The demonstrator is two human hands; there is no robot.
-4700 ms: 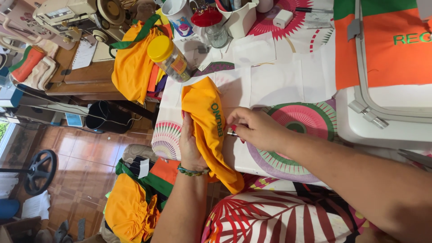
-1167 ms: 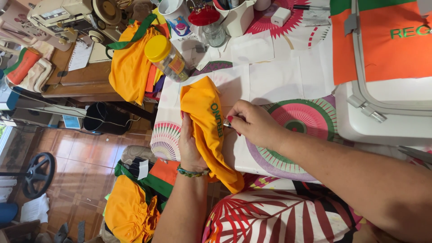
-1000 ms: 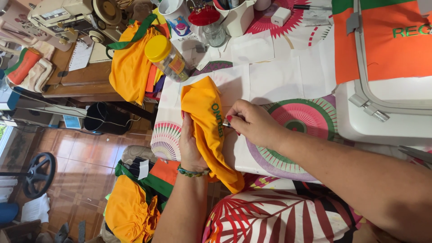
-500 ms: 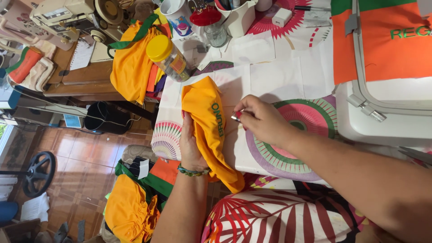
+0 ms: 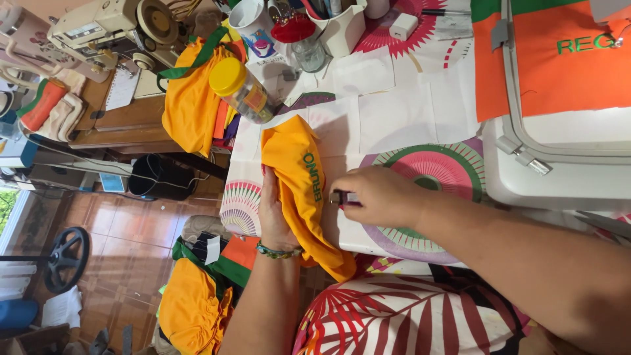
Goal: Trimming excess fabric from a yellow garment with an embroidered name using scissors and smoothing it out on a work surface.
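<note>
Yellow fabric, one garment with green embroidered lettering, is held draped over the left hand, whose fingers are curled up under and along its edge, a beaded bracelet being worn at the wrist. Just right of the lettering, the right hand is closed, its fingers pinched on a small pale tool whose kind cannot be told; the tool's tip sits at the garment's edge. Two more heaps of yellow cloth are counted: one beyond the left hand with a green band across it, and one below the left forearm, near the floor. One clear jar with a yellow lid lies tilted just beyond the held garment. Farther from the hands, one white mug, one glass and one white holder of pens are seen. Beyond the right hand, one piece of orange cloth with green lettering is clamped in one embroidery hoop on a white machine. The table is covered by a white cloth printed with pink and green fan shapes. To the left of the left hand, one older sewing machine stands on a wooden cabinet, above a floor of reddish-brown tiles.
</note>
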